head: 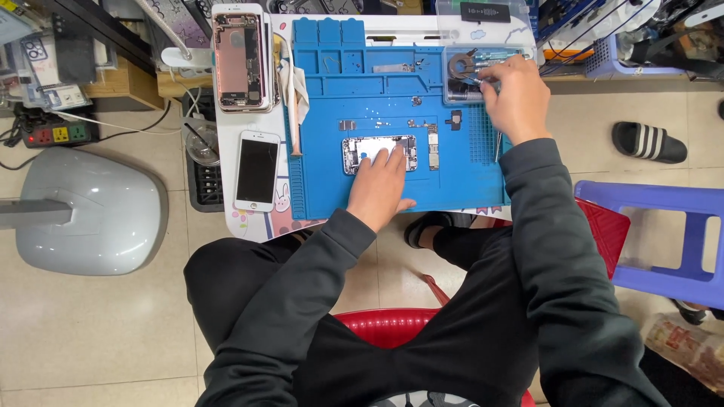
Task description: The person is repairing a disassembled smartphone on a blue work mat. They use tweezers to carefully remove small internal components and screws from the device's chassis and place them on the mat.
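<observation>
At frame centre, on the blue mat (pixel 377 83) of our desk (pixel 226 151): opened phone (pixel 377 151), internals bared, our left hand (pixel 379 185) spread flat upon it. Upper right: our right hand (pixel 516 98) pinching a tool in the parts tray (pixel 452 94). Loose components beside; reassembly outstanding.

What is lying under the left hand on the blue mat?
An opened phone lies under the left hand on the blue mat. Its ends show; the fingers cover its middle.
</observation>
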